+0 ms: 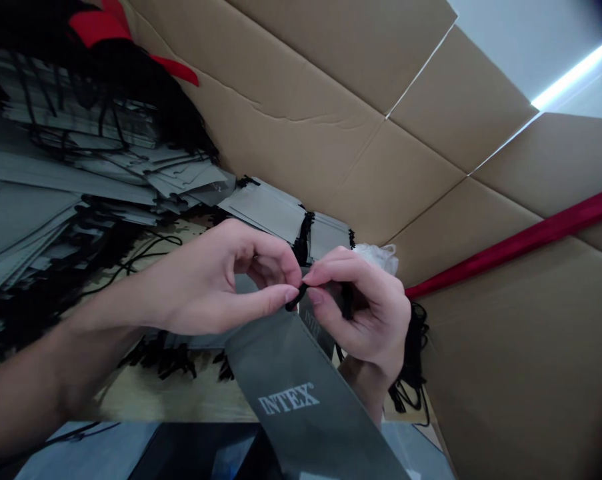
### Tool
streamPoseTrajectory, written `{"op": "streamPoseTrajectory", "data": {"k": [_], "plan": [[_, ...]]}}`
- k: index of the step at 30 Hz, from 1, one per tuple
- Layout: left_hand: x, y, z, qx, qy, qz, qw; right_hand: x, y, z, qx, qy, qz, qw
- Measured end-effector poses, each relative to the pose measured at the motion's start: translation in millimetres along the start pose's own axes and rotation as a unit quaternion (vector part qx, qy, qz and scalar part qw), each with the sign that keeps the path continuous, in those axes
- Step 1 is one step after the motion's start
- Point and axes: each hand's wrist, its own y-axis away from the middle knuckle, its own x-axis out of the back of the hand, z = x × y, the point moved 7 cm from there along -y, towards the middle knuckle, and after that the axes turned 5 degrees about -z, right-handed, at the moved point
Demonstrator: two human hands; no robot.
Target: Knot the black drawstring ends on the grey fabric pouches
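Note:
Thumb and fingers of my left hand (231, 277) pinch a short black cord (297, 299) at the middle of the view. My right hand (365, 300) grips the same cord from the other side, its thumb and forefinger almost touching the left fingertips. From the cord hangs a grey fabric pouch (301, 373) with white INTEX lettering, tilted down to the right. Part of another grey piece with the same lettering shows behind it. Whether the cord is knotted or looped is hidden by my fingers.
Stacks of grey pouches (31, 233) with black cords fill the left side, beside black and red material (101, 27). Bundled grey pouches (271, 207) lie behind my hands. Cardboard walls (301, 80) rise behind; a red strap (521, 237) crosses them. Black cords (413, 353) hang at right.

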Motion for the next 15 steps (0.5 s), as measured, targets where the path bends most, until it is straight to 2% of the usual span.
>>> {"op": "streamPoseTrajectory", "data": {"k": [8,11,15], "plan": [[-3.4,-0.7,-1.5,0.018,-0.050,0.025,0.998,-4.1,-3.1,-2.0,0.010,0.011,-0.029,0.999],[-6.5,-1.5,0.9,0.007,-0.040,0.018,0.999,-4.4,-3.8,-1.8,0.011,-0.007,-0.043,0.999],[-7.1,-1.8,-0.8,0.024,-0.055,0.013,0.998,-4.5,-2.1,0.4,0.015,-0.021,-0.044,0.999]]}}
